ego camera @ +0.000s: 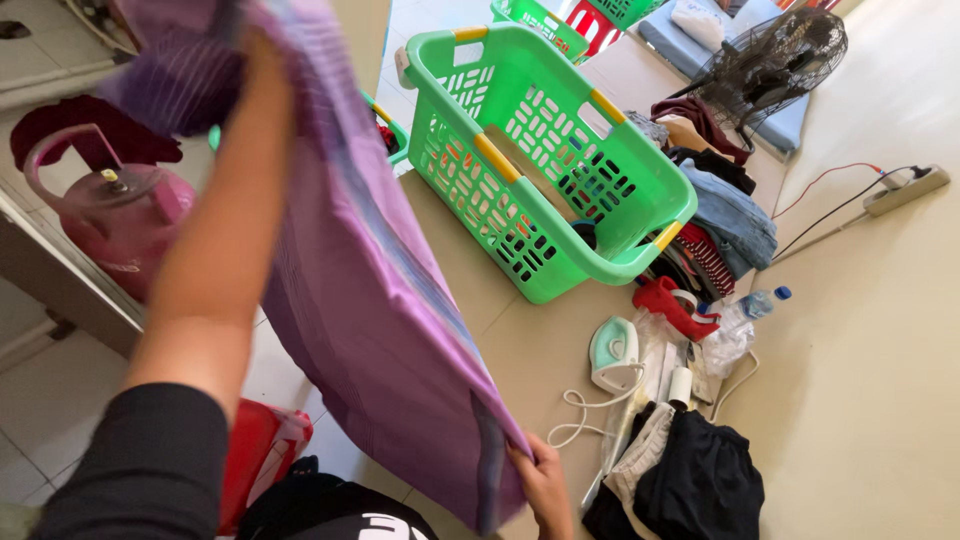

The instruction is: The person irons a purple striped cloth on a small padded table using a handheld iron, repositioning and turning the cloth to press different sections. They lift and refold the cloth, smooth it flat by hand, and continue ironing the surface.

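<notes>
Head view: purple cloth (370,300) stretched slantwise between both hands, left hand (262,62) raised high and mostly hidden in the top edge, grip there impossible to tell, right hand (545,485) low, pinched shut on the bottom corner. Beyond, on the floor (860,400): green laundry basket (545,150), clothes iron (613,352), dark clothes pile (690,480), pink gas cylinder (125,215) at left.

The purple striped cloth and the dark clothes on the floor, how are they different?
The purple striped cloth is held up in the air, stretched between the left hand and the right hand; the pile of dark clothes lies on the floor. The cloth hangs flat and spread out; the pile is crumpled. The cloth is light purple; the pile is mostly black. Both are soft fabric.
</notes>
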`<state>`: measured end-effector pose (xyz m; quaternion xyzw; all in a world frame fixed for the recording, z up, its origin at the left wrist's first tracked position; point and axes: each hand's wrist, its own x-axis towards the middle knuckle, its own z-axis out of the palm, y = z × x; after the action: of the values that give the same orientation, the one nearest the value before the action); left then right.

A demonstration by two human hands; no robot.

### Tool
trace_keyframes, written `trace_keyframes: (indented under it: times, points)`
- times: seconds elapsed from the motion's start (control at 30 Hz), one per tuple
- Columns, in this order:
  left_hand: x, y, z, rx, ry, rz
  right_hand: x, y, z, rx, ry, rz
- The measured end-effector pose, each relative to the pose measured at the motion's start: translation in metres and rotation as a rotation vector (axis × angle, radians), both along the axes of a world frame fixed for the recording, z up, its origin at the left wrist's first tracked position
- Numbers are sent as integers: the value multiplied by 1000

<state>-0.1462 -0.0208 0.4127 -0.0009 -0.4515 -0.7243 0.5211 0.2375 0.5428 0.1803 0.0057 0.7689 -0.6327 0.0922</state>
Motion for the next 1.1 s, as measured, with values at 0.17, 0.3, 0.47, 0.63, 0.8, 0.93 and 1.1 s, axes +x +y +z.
trace_keyframes:
  times: [0.17, 0.3, 0.47, 0.63, 0.8, 0.93, 1.1]
  points:
    - [-18, 227, -11, -226, 223, -207, 34, 42, -37, 71, 15, 45]
    - [48, 401, -65, -665, 314, -679, 57, 70, -69, 14, -56, -32]
    - [140, 460, -195, -1462, -80, -1106, 89, 79, -88, 86, -352, -77]
    - [141, 358, -277, -1428, -274, -840, 98, 75, -93, 60, -548, -205]
    - [143, 200, -300, -1397, -806, -301, 70, 64, -96, 112, -467, -166]
    - [156, 123, -303, -1231, -1038, -239, 28, 34, -106, 176, -424, -94]
    - [169, 89, -312, -1169, -1074, -262, -15, -12, -121, 372, -187, -57]
